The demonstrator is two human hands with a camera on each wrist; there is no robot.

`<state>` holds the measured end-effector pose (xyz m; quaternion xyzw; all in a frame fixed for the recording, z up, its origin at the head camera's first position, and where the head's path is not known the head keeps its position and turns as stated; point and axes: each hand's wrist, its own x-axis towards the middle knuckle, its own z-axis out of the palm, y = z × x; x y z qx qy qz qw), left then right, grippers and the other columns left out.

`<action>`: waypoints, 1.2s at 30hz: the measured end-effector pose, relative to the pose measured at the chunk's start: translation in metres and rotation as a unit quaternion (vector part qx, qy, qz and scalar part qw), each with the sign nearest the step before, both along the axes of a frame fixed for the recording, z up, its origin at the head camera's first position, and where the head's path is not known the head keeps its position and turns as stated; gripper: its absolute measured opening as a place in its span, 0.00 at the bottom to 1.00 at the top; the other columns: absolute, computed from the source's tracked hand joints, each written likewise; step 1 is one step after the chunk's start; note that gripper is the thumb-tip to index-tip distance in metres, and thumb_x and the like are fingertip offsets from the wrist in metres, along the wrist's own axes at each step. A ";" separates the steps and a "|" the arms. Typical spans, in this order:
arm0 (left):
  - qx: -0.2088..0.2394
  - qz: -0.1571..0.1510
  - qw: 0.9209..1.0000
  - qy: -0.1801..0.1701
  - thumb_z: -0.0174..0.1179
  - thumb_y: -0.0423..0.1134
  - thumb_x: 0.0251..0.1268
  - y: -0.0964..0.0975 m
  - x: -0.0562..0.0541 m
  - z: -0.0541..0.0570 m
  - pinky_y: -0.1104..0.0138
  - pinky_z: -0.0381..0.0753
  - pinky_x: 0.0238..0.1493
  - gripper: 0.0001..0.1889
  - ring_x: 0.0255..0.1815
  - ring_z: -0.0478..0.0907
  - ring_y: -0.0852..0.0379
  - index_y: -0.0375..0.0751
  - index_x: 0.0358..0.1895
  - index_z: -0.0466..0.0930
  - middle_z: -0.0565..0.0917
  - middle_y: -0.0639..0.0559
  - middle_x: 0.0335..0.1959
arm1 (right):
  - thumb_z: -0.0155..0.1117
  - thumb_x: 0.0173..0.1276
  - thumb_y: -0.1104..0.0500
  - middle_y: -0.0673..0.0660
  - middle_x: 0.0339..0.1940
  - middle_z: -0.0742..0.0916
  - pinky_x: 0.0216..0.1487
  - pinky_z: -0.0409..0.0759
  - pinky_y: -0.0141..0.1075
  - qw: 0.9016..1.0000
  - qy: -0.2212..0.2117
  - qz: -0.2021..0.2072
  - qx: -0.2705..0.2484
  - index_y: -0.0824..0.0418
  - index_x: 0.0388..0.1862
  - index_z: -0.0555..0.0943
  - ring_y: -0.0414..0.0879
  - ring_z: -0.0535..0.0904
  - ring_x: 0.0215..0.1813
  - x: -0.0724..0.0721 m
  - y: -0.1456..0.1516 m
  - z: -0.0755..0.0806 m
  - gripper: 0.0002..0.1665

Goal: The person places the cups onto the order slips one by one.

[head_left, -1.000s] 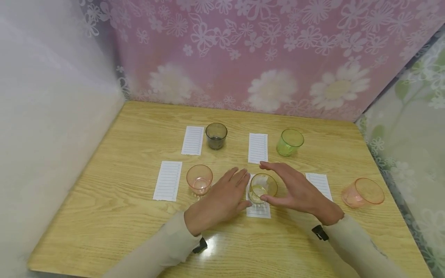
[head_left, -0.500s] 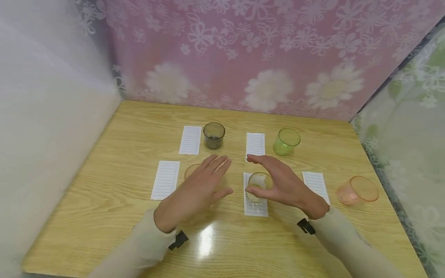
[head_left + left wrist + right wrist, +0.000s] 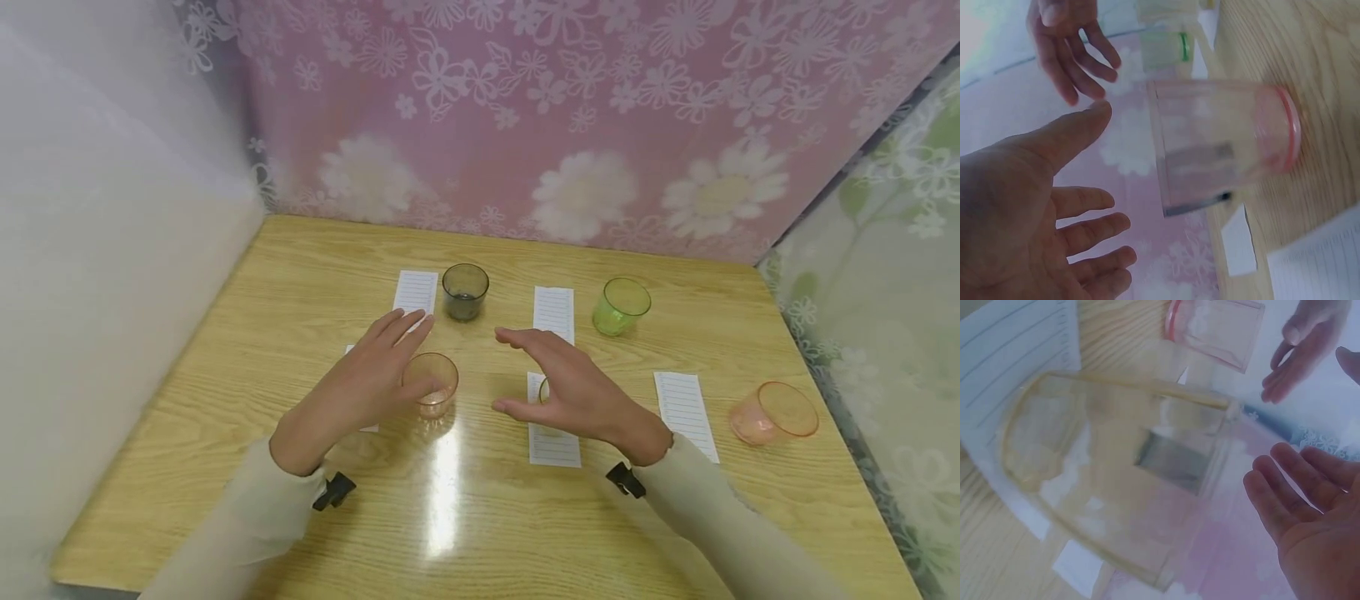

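Close to hands, see-through cups.

Middle cup on paper slip, left cup, right cup flanking, rear cups behind

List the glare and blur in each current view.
Head: a bright streak of glare on the table; left wrist: washed-out glow in the upper-left corner, pink cup soft-edged; right wrist: hazy, with the yellow cup blurred.
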<state>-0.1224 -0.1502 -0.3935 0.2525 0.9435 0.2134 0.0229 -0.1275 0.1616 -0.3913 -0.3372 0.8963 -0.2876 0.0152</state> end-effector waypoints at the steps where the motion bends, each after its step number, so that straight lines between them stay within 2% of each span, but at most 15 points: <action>1: -0.001 0.001 1.000 -0.003 0.66 0.57 0.79 -0.004 -0.001 -0.001 0.39 0.64 0.85 0.45 0.90 0.53 0.33 0.36 0.87 0.60 0.61 0.38 0.88 | 0.78 0.71 0.40 0.55 0.80 0.79 0.76 0.77 0.59 1.000 0.001 0.001 0.000 0.56 0.85 0.69 0.54 0.77 0.77 0.000 -0.003 0.001 0.50; 7: 0.004 0.009 0.999 -0.031 0.64 0.60 0.80 -0.031 -0.006 -0.011 0.36 0.60 0.85 0.46 0.90 0.52 0.31 0.38 0.88 0.58 0.60 0.37 0.89 | 0.78 0.70 0.38 0.54 0.80 0.79 0.78 0.75 0.57 1.000 -0.007 -0.001 0.011 0.56 0.85 0.69 0.53 0.76 0.78 -0.002 -0.015 0.003 0.52; 17: 0.019 -0.026 0.998 -0.052 0.73 0.47 0.74 -0.070 -0.014 -0.029 0.32 0.61 0.83 0.46 0.86 0.54 0.24 0.33 0.86 0.61 0.61 0.31 0.86 | 0.78 0.69 0.38 0.54 0.80 0.80 0.78 0.76 0.57 1.000 -0.017 -0.014 0.009 0.55 0.85 0.70 0.54 0.76 0.79 0.000 -0.029 0.001 0.52; 25: -0.008 -0.029 0.998 -0.057 0.78 0.44 0.68 -0.088 -0.021 -0.042 0.32 0.64 0.81 0.45 0.82 0.61 0.23 0.28 0.81 0.67 0.65 0.25 0.82 | 0.79 0.68 0.37 0.56 0.80 0.80 0.80 0.75 0.56 0.999 -0.024 -0.017 0.017 0.56 0.85 0.70 0.55 0.74 0.81 0.001 -0.041 -0.002 0.53; 32: -0.010 -0.029 0.996 -0.088 0.79 0.42 0.66 -0.103 -0.023 -0.049 0.32 0.63 0.81 0.46 0.83 0.60 0.23 0.26 0.81 0.66 0.62 0.26 0.84 | 0.80 0.68 0.37 0.57 0.79 0.80 0.80 0.75 0.55 0.999 -0.025 -0.028 0.029 0.56 0.85 0.70 0.56 0.75 0.80 0.003 -0.054 -0.007 0.54; 36: -0.010 -0.036 0.995 -0.093 0.80 0.43 0.64 -0.109 -0.022 -0.053 0.31 0.63 0.80 0.46 0.82 0.60 0.22 0.27 0.81 0.67 0.63 0.26 0.84 | 0.81 0.67 0.37 0.58 0.79 0.80 0.81 0.74 0.53 0.999 -0.024 -0.032 0.034 0.57 0.84 0.71 0.56 0.75 0.80 0.005 -0.062 -0.012 0.54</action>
